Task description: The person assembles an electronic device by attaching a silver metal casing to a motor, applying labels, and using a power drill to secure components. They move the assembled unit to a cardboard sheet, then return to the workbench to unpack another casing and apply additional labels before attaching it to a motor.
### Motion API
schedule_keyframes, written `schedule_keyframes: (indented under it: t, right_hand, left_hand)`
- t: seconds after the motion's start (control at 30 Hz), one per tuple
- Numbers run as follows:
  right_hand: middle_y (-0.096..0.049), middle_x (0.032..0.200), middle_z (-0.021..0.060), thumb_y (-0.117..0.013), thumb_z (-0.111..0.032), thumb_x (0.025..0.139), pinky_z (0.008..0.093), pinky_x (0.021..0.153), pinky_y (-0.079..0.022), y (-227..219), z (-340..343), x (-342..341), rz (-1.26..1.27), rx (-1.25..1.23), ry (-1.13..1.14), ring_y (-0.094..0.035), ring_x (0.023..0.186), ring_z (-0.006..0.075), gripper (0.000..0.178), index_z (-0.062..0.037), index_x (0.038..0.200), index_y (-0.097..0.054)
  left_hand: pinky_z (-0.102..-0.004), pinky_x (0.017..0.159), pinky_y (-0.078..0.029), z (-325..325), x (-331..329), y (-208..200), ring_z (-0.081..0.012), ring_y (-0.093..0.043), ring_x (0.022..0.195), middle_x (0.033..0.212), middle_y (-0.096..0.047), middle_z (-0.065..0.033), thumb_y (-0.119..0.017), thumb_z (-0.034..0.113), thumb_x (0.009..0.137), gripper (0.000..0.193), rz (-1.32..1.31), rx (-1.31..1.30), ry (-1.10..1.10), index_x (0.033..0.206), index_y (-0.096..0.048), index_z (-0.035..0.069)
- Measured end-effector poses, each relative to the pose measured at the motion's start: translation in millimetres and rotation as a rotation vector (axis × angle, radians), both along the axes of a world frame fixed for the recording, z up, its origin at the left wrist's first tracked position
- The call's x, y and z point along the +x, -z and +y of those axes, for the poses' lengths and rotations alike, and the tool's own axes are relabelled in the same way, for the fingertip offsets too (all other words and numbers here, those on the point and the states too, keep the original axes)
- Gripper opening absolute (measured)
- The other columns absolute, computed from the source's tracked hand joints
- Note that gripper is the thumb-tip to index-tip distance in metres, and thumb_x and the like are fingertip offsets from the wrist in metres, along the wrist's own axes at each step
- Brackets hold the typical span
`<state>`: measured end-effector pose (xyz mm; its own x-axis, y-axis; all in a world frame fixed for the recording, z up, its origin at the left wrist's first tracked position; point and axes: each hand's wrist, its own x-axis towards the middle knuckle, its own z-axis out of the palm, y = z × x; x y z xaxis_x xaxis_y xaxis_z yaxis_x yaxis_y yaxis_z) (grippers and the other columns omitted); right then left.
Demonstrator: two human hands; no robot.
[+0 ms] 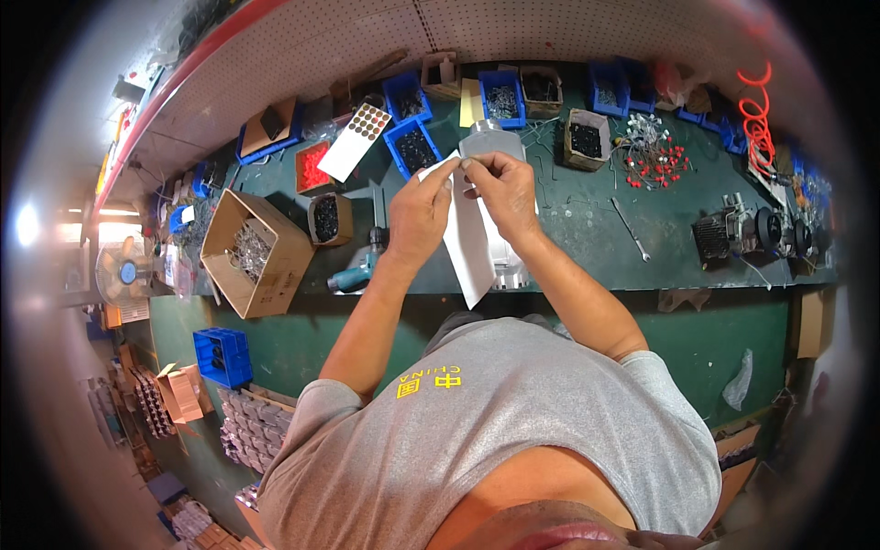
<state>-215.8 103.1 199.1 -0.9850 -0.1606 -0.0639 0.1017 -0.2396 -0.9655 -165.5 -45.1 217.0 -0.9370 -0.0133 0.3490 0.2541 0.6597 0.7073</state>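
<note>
My left hand (423, 211) is closed on the upper end of a white sheet (467, 243), which hangs tilted toward the bench's front edge. At the sheet's top edge, my right hand (504, 192) has its thumb and fingertips pinched together, touching the sheet beside the left fingertips. Whether something small sits between those fingers is too small to tell. Behind the sheet and the right hand lies a silver metal part (492, 137) with a round flanged end, partly hidden. A white card with rows of brown round stickers (356, 142) lies farther left.
Blue bins (412, 148) of small hardware line the bench's back. Left are a cardboard box (247, 252), a red-filled box (314, 167) and a teal power tool (357, 270). To the right lie a wrench (631, 229), red-tipped parts (655, 160), a motor assembly (752, 229) and a coiled red hose (756, 119).
</note>
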Motion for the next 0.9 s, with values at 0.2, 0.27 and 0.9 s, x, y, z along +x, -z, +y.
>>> schedule_keyframes:
  t: [0.2, 0.27, 0.9]
  right_hand:
    - [-0.07, 0.084, 0.0068, -0.066, -0.014, 0.094, 0.0244, 0.065, -0.057, -2.0, 1.7, 2.3, 0.068, 0.009, -0.037, -0.065, 0.074, 0.0101, 0.026, 0.0075, 0.108, -0.071]
    - [-0.07, 0.088, 0.0075, -0.069, -0.011, 0.093, 0.0248, 0.065, -0.058, -2.9, 2.6, -1.5, 0.023, -0.014, -0.046, -0.067, 0.077, 0.0109, 0.026, 0.0069, 0.111, -0.069]
    - [-0.073, 0.087, 0.0085, -0.079, -0.009, 0.08, 0.0266, 0.061, -0.054, 68.8, 68.2, -37.0, -0.162, 0.333, 0.008, -0.067, 0.074, 0.0133, 0.045, 0.0093, 0.118, -0.063]
  left_hand:
    - [-0.037, 0.089, -0.053, -3.4, -5.3, 10.9, -0.0316, -0.068, 0.101, 0.113, -0.072, -0.018, -0.059, 0.005, 0.096, 0.032, 0.03, 0.181, 0.007, 0.127, -0.067, 0.003]
    - [-0.0366, 0.089, -0.053, -4.3, -5.9, 13.0, -0.0312, -0.067, 0.101, 0.114, -0.072, -0.018, -0.059, 0.005, 0.096, 0.032, 0.01, 0.219, 0.014, 0.127, -0.067, 0.004]
    - [-0.0372, 0.099, -0.049, -47.9, 1.2, 13.0, -0.0354, -0.065, 0.116, 0.126, -0.066, -0.0224, -0.057, 0.004, 0.094, 0.039, 0.04, 0.067, -0.144, 0.133, -0.061, 0.004]
